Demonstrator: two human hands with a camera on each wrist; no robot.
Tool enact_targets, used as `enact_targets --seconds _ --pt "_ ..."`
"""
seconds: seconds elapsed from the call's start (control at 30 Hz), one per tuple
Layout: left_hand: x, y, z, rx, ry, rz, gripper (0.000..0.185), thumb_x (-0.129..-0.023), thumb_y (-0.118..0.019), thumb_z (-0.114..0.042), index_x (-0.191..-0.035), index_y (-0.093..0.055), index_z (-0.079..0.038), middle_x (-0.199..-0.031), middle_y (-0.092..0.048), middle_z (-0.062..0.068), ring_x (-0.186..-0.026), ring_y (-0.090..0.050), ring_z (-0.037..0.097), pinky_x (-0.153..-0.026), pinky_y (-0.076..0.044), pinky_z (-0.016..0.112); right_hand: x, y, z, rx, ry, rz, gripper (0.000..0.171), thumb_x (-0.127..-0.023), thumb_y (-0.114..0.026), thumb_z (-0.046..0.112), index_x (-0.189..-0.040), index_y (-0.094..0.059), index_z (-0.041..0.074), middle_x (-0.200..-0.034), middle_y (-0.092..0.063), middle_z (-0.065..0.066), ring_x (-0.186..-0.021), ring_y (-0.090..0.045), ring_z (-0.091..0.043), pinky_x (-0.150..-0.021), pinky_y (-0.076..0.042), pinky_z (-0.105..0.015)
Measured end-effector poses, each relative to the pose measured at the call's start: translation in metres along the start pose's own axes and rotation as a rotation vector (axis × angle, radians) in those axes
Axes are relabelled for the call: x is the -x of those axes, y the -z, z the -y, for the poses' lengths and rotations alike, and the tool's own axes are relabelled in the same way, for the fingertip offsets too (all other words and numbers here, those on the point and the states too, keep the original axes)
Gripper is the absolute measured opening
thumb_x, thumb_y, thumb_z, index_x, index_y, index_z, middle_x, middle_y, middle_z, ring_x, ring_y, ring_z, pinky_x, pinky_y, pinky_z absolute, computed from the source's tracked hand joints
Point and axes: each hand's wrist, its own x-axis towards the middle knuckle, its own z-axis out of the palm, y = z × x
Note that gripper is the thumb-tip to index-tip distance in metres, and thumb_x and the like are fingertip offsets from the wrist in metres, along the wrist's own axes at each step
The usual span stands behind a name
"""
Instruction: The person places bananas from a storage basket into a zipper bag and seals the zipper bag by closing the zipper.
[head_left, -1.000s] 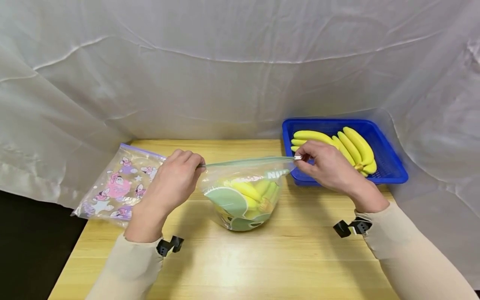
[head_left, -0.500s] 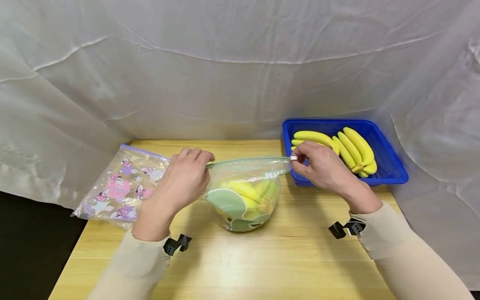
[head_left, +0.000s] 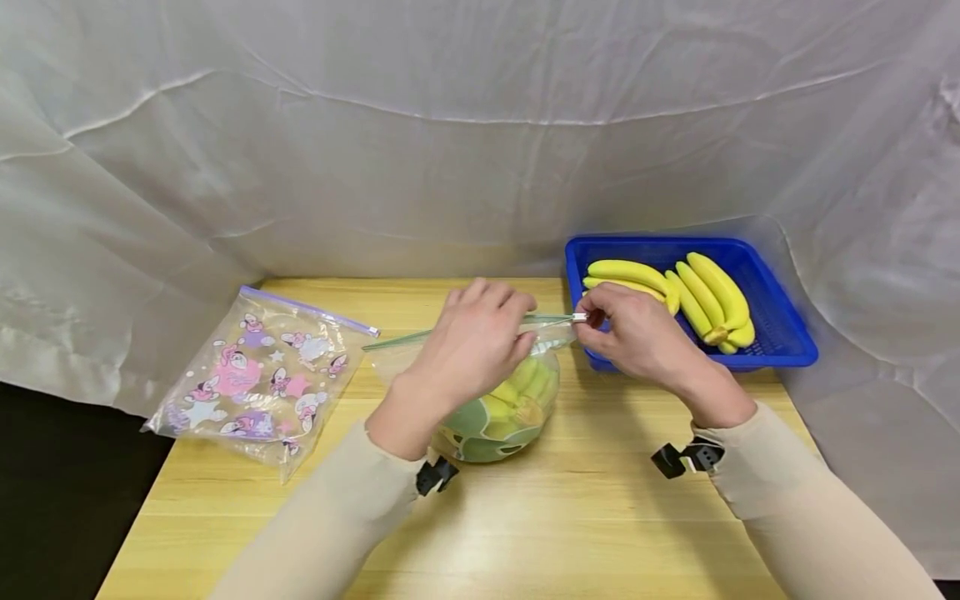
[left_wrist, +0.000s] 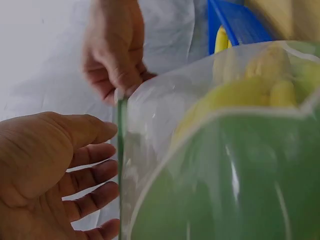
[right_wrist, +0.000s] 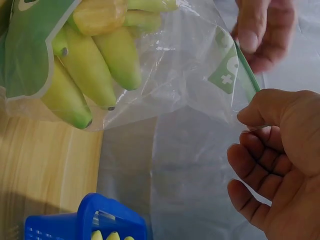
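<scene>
A clear zip bag (head_left: 480, 442) with a green print holds a bunch of bananas (right_wrist: 85, 65) and sits upright mid-table in the head view. At the right end of its green zip strip, the thumb and fingers of my right hand (head_left: 637, 337) pinch the bag by the white slider (head_left: 580, 317). My left hand (head_left: 476, 342) is over the middle of the strip, covering part of the bag. In the left wrist view its fingers (left_wrist: 95, 197) are spread and relaxed, with the tips right at the green strip (left_wrist: 120, 160). The strip's left end sticks out free past this hand.
A second zip bag (head_left: 251, 367), printed with pink cartoon figures and with a purple zip, lies flat on the left. At the back right stands a blue basket (head_left: 780, 337) holding bunches of bananas (head_left: 716, 292). A grey curtain (head_left: 480, 183) hangs behind the wooden table.
My left hand has left the strip's left end and moved right to its middle, uncovering the second bag. My right hand has shifted slightly left with the bag's right end.
</scene>
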Motion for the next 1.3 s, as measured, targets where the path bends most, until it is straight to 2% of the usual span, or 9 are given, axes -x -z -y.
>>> enact_targets --seconds 0.13,0.27,0.4,0.63,0.87,0.97,1.13,1.3 --pt "-0.017 -0.007 -0.009 0.015 -0.02 0.051 0.031 -0.105 -0.066 -0.036 -0.127 -0.07 -0.015 -0.126 -0.07 0.001 -0.119 -0.059 0.024 -0.1 -0.049 0.048 0.001 0.0 0.002 -0.016 0.004 -0.002 0.003 -0.096 -0.07 0.012 -0.095 -0.07 0.009 -0.091 -0.07 -0.004 -0.08 -0.065 -0.018 -0.072 -0.053 -0.039" --pt "-0.027 -0.013 -0.012 0.027 -0.012 0.091 0.02 -0.106 -0.064 -0.034 -0.117 -0.072 -0.02 -0.112 -0.071 -0.004 -0.105 -0.059 0.019 -0.089 -0.049 0.04 0.001 0.0 0.001 -0.02 -0.001 0.001 0.005 -0.096 -0.071 0.013 -0.094 -0.071 0.009 -0.09 -0.07 -0.003 -0.081 -0.065 -0.018 -0.072 -0.053 -0.038" --pt "-0.03 -0.017 -0.011 0.015 -0.004 0.089 0.013 -0.107 -0.063 -0.03 -0.105 -0.072 -0.021 -0.1 -0.07 -0.007 -0.096 -0.057 0.016 -0.08 -0.044 0.036 0.002 0.001 0.0 -0.034 -0.005 -0.008 0.004 -0.095 -0.073 0.011 -0.093 -0.07 0.009 -0.09 -0.07 -0.004 -0.082 -0.067 -0.02 -0.073 -0.054 -0.038" --pt "-0.031 -0.019 -0.011 0.02 0.004 0.077 0.012 -0.107 -0.062 -0.028 -0.105 -0.072 -0.021 -0.099 -0.07 -0.008 -0.098 -0.059 0.016 -0.082 -0.045 0.036 0.001 0.001 -0.001 -0.046 -0.005 -0.022 0.004 -0.094 -0.073 0.009 -0.092 -0.07 0.01 -0.089 -0.07 -0.004 -0.08 -0.065 -0.018 -0.072 -0.052 -0.038" --pt "-0.033 -0.02 -0.014 0.117 -0.002 0.06 0.022 -0.107 -0.062 -0.035 -0.117 -0.072 -0.019 -0.114 -0.073 -0.004 -0.125 -0.062 0.021 -0.103 -0.049 0.043 0.001 -0.001 0.0 -0.052 -0.008 -0.027 0.004 -0.094 -0.073 0.009 -0.093 -0.07 0.009 -0.09 -0.069 -0.004 -0.08 -0.065 -0.019 -0.071 -0.051 -0.037" --pt "-0.034 -0.02 -0.016 0.128 -0.018 0.047 0.022 -0.107 -0.062 -0.035 -0.117 -0.072 -0.018 -0.113 -0.073 -0.005 -0.122 -0.062 0.021 -0.103 -0.049 0.043 0.001 -0.001 0.0 -0.053 -0.007 -0.026 0.005 -0.094 -0.074 0.01 -0.094 -0.071 0.008 -0.09 -0.069 -0.004 -0.08 -0.064 -0.019 -0.071 -0.051 -0.037" --pt "-0.034 -0.021 -0.017 0.129 -0.05 0.017 0.02 -0.107 -0.062 -0.033 -0.115 -0.073 -0.017 -0.105 -0.071 -0.005 -0.11 -0.063 0.019 -0.095 -0.05 0.039 0.002 0.0 0.0 -0.057 -0.004 -0.027 0.005 -0.093 -0.075 0.008 -0.095 -0.071 0.007 -0.09 -0.069 -0.004 -0.081 -0.064 -0.019 -0.072 -0.051 -0.037" --pt "-0.034 -0.022 -0.017 0.114 -0.057 0.009 0.019 -0.108 -0.061 -0.031 -0.114 -0.073 -0.018 -0.104 -0.07 -0.005 -0.106 -0.062 0.018 -0.091 -0.049 0.038 0.002 0.0 0.0 -0.069 0.002 -0.022 0.006 -0.093 -0.076 0.009 -0.096 -0.071 0.007 -0.09 -0.07 -0.004 -0.081 -0.066 -0.02 -0.071 -0.052 -0.035"
